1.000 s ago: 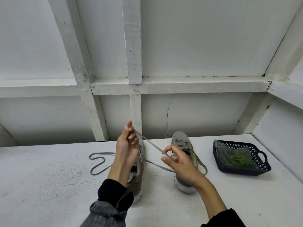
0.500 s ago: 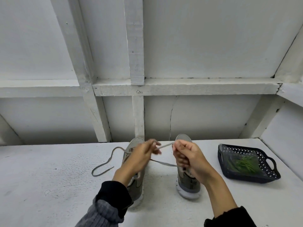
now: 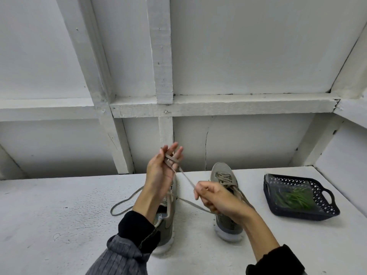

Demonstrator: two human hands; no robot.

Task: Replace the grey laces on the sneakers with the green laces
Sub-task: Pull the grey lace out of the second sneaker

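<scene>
Nearest to me, my right hand (image 3: pixel 218 197) is now pinching the grey lace (image 3: pixel 187 180) lower than half a second ago, fingers curled on it. Beyond it, my left hand (image 3: pixel 159 175) is rising above the left sneaker (image 3: pixel 168 217), its fingers (image 3: pixel 171 149) spreading with the lace looping around them. Further along the surface (image 3: pixel 59 215), the right sneaker (image 3: pixel 223 176) is keeping its lacing, and the green laces (image 3: pixel 294 197) are lying in the black basket (image 3: pixel 325 210).
</scene>
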